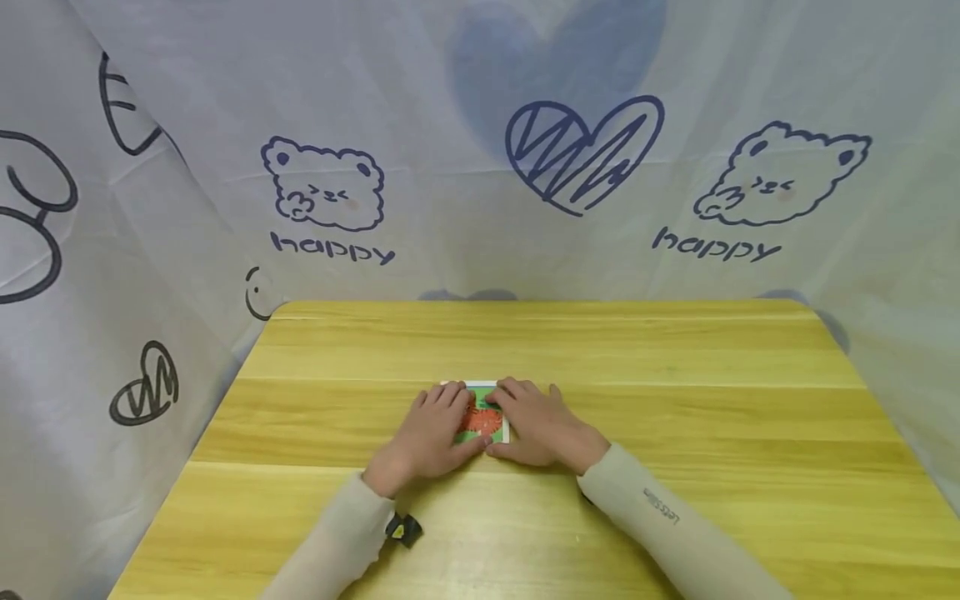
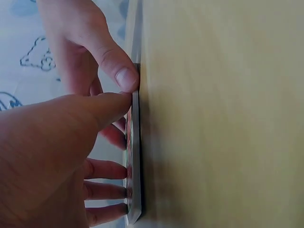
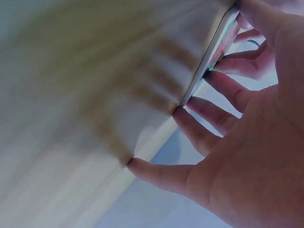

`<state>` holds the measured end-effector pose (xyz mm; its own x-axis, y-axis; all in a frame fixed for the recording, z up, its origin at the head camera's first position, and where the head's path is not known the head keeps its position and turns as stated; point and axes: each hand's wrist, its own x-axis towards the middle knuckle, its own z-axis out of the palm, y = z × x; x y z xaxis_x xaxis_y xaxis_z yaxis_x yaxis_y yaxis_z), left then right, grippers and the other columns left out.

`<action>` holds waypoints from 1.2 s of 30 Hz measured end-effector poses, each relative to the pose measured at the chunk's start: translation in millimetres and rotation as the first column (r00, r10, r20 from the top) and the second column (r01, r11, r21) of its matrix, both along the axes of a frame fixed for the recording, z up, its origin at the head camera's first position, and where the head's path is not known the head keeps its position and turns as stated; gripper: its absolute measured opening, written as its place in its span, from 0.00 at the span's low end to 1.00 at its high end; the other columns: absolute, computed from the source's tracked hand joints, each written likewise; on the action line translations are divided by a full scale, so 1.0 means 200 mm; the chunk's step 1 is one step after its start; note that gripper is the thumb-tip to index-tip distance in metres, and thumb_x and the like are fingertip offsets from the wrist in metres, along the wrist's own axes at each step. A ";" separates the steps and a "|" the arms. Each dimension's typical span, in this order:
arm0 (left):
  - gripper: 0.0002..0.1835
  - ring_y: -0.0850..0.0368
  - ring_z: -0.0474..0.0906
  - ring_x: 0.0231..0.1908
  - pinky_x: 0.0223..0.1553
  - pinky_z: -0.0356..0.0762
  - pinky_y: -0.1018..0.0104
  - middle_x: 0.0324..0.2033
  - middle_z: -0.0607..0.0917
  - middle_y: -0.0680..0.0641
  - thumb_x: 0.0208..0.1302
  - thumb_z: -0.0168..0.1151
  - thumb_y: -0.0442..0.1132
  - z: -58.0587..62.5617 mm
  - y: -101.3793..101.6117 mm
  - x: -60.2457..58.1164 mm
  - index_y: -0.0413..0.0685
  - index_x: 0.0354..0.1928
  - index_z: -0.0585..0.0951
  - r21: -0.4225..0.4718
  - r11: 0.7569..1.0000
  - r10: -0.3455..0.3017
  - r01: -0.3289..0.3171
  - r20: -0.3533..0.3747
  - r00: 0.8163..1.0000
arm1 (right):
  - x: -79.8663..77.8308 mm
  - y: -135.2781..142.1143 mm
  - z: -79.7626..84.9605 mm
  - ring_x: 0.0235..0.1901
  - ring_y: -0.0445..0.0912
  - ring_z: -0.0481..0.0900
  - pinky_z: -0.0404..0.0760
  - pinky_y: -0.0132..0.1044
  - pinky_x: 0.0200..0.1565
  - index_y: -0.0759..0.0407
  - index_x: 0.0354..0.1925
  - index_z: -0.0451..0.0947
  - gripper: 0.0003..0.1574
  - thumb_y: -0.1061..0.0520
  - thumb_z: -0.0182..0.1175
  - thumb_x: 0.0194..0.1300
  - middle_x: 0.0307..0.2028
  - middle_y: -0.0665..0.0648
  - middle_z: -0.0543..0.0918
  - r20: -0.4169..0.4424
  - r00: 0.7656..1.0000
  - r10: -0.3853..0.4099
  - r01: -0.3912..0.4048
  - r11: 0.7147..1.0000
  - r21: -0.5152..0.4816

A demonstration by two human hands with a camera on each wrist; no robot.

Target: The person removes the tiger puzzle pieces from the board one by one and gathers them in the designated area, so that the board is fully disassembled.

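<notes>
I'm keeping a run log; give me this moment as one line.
picture board: on wooden table | left-hand grip: touching board | right-hand grip: touching board | thumbs: together at near edge

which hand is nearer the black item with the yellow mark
Left: the left hand is just beyond the black item; the right hand is farther off, rightward.

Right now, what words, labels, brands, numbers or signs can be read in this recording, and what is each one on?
"happy": on the cloth backdrop, under the left bear drawing.
"happy": same cloth, under the right bear drawing.
Right sleeve: small dark lettering, too small to read surely.
Black item beside the left sleeve: yellow marking, too small to read.
Picture tile: no readable text; partly covered by fingers.
</notes>
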<state>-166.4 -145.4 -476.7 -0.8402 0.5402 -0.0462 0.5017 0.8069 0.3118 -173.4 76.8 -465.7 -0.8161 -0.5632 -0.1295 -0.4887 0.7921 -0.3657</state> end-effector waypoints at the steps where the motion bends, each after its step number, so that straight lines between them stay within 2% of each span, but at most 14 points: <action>1: 0.36 0.31 0.69 0.74 0.75 0.68 0.27 0.75 0.73 0.34 0.78 0.63 0.60 0.00 0.01 0.01 0.40 0.73 0.72 -0.001 1.000 -0.002 0.002 -0.002 1.000 | 0.01 0.02 0.00 0.78 0.60 0.69 0.68 0.83 0.69 0.52 0.76 0.72 0.43 0.34 0.69 0.74 0.76 0.58 0.72 -0.003 1.000 0.001 -0.001 1.000 -0.005; 8: 0.38 0.32 0.64 0.80 0.78 0.63 0.24 0.80 0.69 0.34 0.80 0.61 0.62 0.00 0.09 0.06 0.42 0.77 0.70 -0.014 0.999 -0.049 0.050 0.033 0.998 | 0.10 0.13 -0.02 0.81 0.61 0.65 0.63 0.85 0.71 0.51 0.78 0.71 0.46 0.33 0.69 0.73 0.80 0.62 0.69 0.018 0.999 -0.032 0.033 0.999 -0.031; 17: 0.37 0.34 0.59 0.84 0.81 0.58 0.25 0.84 0.63 0.35 0.85 0.53 0.59 0.01 0.17 0.13 0.45 0.84 0.65 -0.070 0.993 -0.088 0.091 0.050 0.995 | 0.18 0.28 -0.01 0.81 0.64 0.65 0.57 0.88 0.72 0.53 0.78 0.71 0.45 0.39 0.72 0.73 0.81 0.65 0.67 0.031 0.997 -0.067 0.069 0.993 -0.095; 23: 0.37 0.35 0.58 0.84 0.81 0.60 0.27 0.85 0.62 0.36 0.85 0.52 0.60 0.00 0.20 0.16 0.47 0.85 0.64 -0.078 0.991 -0.102 0.106 0.048 0.994 | 0.22 0.33 0.00 0.81 0.64 0.65 0.59 0.89 0.70 0.54 0.78 0.71 0.44 0.40 0.71 0.73 0.80 0.65 0.68 0.034 0.997 -0.073 0.075 0.994 -0.084; 29: 0.37 0.34 0.60 0.84 0.83 0.62 0.33 0.84 0.64 0.34 0.85 0.54 0.58 0.00 0.22 0.19 0.46 0.84 0.65 -0.043 0.988 -0.150 0.151 0.034 0.988 | 0.25 0.36 0.02 0.80 0.63 0.67 0.62 0.89 0.68 0.55 0.76 0.73 0.43 0.39 0.72 0.72 0.78 0.64 0.71 0.046 0.996 -0.074 0.077 0.994 -0.075; 36: 0.36 0.36 0.59 0.84 0.84 0.61 0.35 0.84 0.64 0.37 0.85 0.53 0.58 -0.01 0.25 0.21 0.47 0.85 0.64 -0.033 0.973 -0.226 0.227 0.034 0.974 | 0.30 0.41 0.05 0.78 0.67 0.68 0.64 0.90 0.65 0.53 0.65 0.77 0.32 0.41 0.74 0.72 0.77 0.67 0.71 0.085 0.991 -0.101 0.109 0.990 -0.091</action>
